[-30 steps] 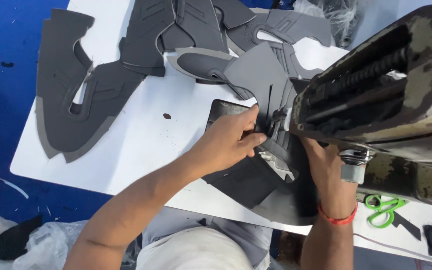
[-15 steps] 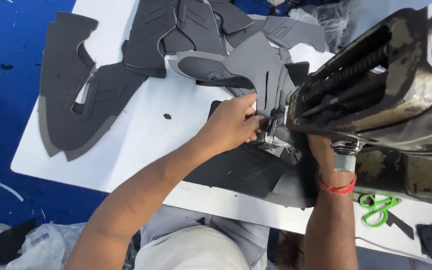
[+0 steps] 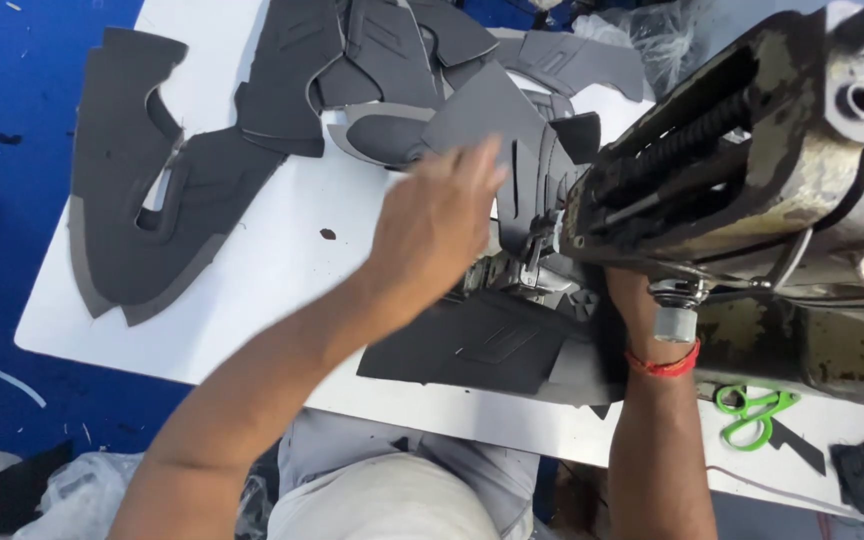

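Note:
My left hand hovers above the white table, blurred, fingers loosely together and pointing toward the grey cut pieces at the back; nothing is in it. Below it a dark grey shoe-upper piece lies under the presser foot of the sewing machine. My right hand is hidden beneath the machine head; only its forearm and wrist with a red thread band show, resting at the piece's right edge.
A stack of dark grey cut pieces lies at the table's left. More grey pieces spread along the back. Green-handled scissors rest at the right front. The floor around is blue, with plastic bags lower left.
My left hand has let go of the piece by the presser foot and lifted up and away toward the back pieces. The dark piece under the foot has shifted forward.

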